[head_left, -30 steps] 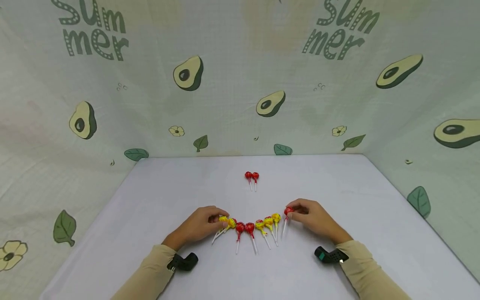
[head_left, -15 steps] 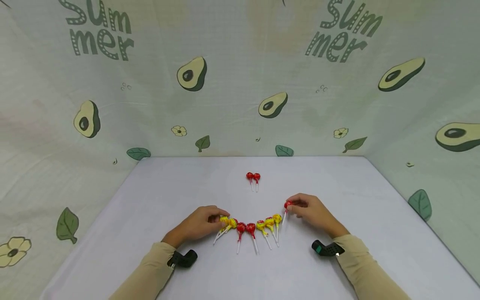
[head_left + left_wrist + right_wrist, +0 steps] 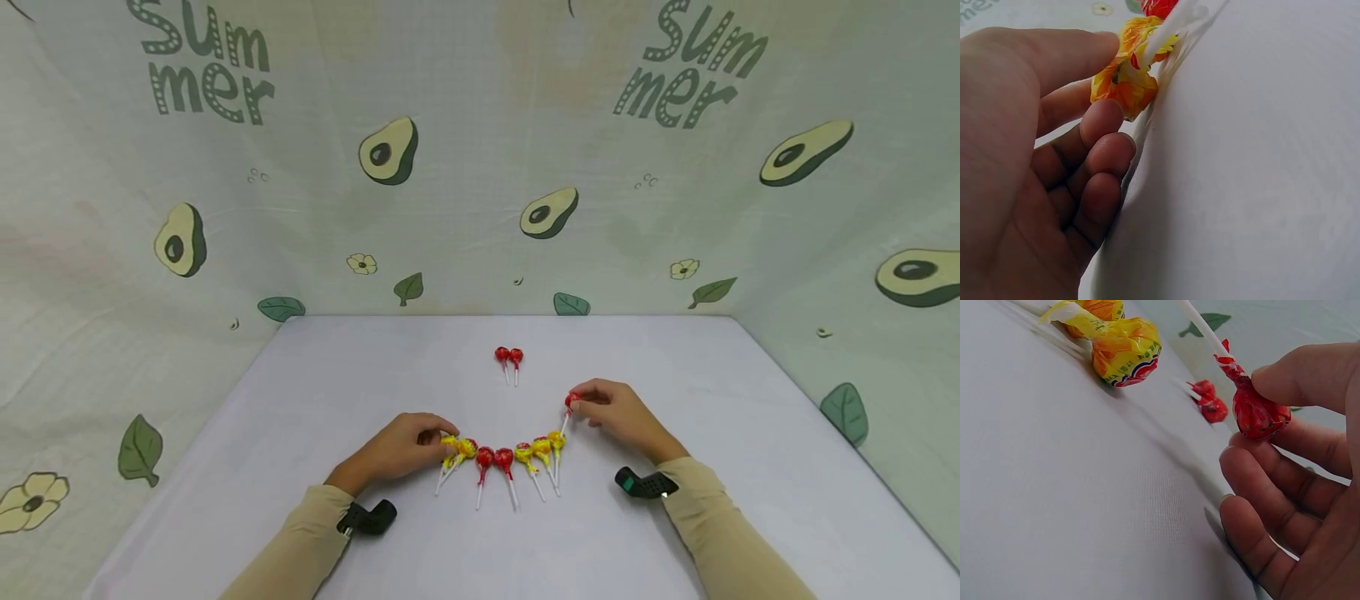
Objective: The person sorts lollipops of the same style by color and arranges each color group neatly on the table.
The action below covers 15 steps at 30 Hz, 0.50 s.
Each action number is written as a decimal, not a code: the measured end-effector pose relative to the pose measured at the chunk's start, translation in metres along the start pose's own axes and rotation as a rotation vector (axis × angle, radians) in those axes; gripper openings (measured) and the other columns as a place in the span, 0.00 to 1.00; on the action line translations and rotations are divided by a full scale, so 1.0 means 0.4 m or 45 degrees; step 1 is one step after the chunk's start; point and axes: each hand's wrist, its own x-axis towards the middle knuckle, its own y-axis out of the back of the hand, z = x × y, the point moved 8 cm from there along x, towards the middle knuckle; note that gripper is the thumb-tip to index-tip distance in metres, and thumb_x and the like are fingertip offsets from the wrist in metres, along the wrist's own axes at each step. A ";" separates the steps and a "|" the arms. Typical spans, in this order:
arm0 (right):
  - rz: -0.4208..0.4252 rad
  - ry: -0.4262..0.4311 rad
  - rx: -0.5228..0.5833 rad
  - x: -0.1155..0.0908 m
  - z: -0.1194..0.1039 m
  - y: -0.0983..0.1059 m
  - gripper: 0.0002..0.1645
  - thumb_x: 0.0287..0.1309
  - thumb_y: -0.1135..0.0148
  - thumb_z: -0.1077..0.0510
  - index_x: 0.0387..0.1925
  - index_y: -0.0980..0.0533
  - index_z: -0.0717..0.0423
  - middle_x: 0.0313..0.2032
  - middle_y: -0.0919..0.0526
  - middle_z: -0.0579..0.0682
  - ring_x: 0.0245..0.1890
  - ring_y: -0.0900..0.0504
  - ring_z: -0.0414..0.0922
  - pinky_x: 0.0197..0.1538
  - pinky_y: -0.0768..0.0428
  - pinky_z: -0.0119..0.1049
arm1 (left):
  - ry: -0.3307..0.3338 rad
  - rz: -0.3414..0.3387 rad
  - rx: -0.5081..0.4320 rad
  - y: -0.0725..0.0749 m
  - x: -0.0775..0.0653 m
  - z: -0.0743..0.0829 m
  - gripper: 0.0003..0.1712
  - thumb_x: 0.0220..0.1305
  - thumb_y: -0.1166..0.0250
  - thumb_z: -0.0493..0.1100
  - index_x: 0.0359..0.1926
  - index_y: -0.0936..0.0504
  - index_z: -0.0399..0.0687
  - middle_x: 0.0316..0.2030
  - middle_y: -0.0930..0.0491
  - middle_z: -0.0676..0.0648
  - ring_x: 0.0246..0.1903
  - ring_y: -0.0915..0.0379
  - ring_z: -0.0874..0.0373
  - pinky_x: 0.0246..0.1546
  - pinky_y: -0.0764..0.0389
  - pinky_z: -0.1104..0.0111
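My right hand (image 3: 624,417) pinches the wrapped head of a red lollipop (image 3: 1257,412) between thumb and fingers. Its white stick slants down toward the right end of a curved row. At the row's left end, my left hand (image 3: 397,450) pinches the outermost yellow lollipop (image 3: 1124,90) by its head, close beside a second yellow one (image 3: 467,448). Two red lollipops (image 3: 504,460) lie mid-row. Three yellow lollipops (image 3: 542,448) continue up to the right. All their sticks point toward the person.
Farther back on the white table (image 3: 360,367), two red lollipops (image 3: 516,356) lie side by side. A patterned cloth (image 3: 465,167) hangs behind and along the sides. Each wrist wears a black camera mount (image 3: 647,483).
My right hand has moved away from the person and slightly left, carrying the red lollipop. The left hand stays at the row's left end, where the yellow lollipops' sticks have swung more upright.
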 end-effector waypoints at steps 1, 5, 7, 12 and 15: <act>0.000 -0.005 -0.002 0.004 0.000 -0.001 0.20 0.63 0.33 0.46 0.50 0.19 0.55 0.43 0.16 0.49 0.37 0.20 0.49 0.40 0.20 0.41 | 0.002 0.004 0.005 0.001 0.000 0.000 0.13 0.67 0.32 0.51 0.50 0.14 0.56 0.28 0.25 0.59 0.30 0.30 0.63 0.33 0.26 0.69; -0.004 -0.019 0.006 0.024 0.000 -0.005 0.21 0.64 0.33 0.46 0.52 0.19 0.54 0.44 0.16 0.49 0.37 0.20 0.48 0.41 0.21 0.42 | 0.002 0.019 0.015 0.005 -0.001 0.000 0.12 0.69 0.35 0.52 0.49 0.14 0.58 0.28 0.23 0.61 0.31 0.28 0.63 0.34 0.25 0.68; -0.004 -0.022 0.011 0.034 0.001 -0.006 0.21 0.64 0.33 0.46 0.52 0.19 0.54 0.43 0.16 0.49 0.37 0.19 0.49 0.42 0.21 0.42 | -0.010 0.022 0.011 0.007 0.000 0.001 0.12 0.69 0.35 0.51 0.49 0.14 0.57 0.28 0.23 0.61 0.31 0.28 0.63 0.34 0.24 0.68; -0.016 -0.047 0.019 0.058 0.005 -0.009 0.23 0.64 0.33 0.45 0.53 0.19 0.54 0.44 0.15 0.49 0.37 0.19 0.49 0.42 0.21 0.42 | -0.016 0.016 -0.002 0.005 0.001 0.000 0.12 0.69 0.35 0.50 0.50 0.14 0.56 0.29 0.23 0.61 0.31 0.28 0.63 0.34 0.24 0.68; -0.021 -0.076 0.015 0.072 0.009 -0.013 0.24 0.64 0.33 0.43 0.55 0.20 0.53 0.44 0.15 0.49 0.37 0.19 0.49 0.43 0.22 0.42 | -0.008 0.010 -0.001 0.004 0.001 -0.001 0.13 0.69 0.35 0.51 0.51 0.14 0.55 0.29 0.23 0.61 0.31 0.28 0.63 0.34 0.24 0.68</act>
